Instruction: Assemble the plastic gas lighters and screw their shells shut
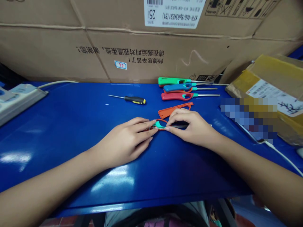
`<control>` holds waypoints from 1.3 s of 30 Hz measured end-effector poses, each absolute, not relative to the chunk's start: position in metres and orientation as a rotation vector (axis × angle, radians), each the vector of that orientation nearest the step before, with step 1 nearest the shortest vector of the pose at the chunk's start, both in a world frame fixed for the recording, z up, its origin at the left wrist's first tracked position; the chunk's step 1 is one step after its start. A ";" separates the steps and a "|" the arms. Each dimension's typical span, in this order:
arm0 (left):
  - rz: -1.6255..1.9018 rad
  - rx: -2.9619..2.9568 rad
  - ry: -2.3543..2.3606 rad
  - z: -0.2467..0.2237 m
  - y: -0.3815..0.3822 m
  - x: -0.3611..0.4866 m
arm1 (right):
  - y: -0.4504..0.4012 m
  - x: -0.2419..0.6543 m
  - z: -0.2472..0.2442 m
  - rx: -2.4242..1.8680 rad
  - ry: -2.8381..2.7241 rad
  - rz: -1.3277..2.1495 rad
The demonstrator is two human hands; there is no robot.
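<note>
An opened lighter [161,124] with an orange shell and a green trigger piece lies on the blue table. My left hand [132,138] covers its left end, fingers stretched and pressed on it. The fingers of my right hand [189,126] pinch its right part, where a black piece [180,125] shows beneath them. Just behind is a loose orange shell half [174,110]. A screwdriver [134,100] with a black and yellow handle lies farther back on the left.
Several long lighters, among them a green one [174,81] and a red one [177,96], lie behind. A large cardboard box [59,53] closes the back. A power strip [21,97] is left; a taped parcel [272,82] and a pixelated object [248,118] are right.
</note>
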State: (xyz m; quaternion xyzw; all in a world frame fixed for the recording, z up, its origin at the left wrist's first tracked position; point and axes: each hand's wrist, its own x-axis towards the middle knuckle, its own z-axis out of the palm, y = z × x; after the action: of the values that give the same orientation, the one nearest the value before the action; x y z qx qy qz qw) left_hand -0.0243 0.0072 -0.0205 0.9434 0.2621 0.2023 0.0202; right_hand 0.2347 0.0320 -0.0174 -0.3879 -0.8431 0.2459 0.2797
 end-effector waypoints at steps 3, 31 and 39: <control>0.603 2.942 0.832 -0.019 0.005 -0.022 | 0.031 0.235 -0.017 -1.051 -2.241 0.674; 0.608 2.986 0.760 -0.012 -0.001 -0.019 | 0.031 0.234 -0.015 -1.008 -2.265 0.677; 0.387 3.066 0.852 -0.014 -0.009 -0.015 | 0.028 0.235 -0.014 -0.974 -2.341 0.556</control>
State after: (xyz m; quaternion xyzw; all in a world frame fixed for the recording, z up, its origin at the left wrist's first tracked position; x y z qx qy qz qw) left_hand -0.0147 -0.0094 -0.0140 0.9560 0.2657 0.1206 -0.0318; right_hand 0.2351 0.0284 -0.0139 -0.3614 -0.8685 0.2063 0.2693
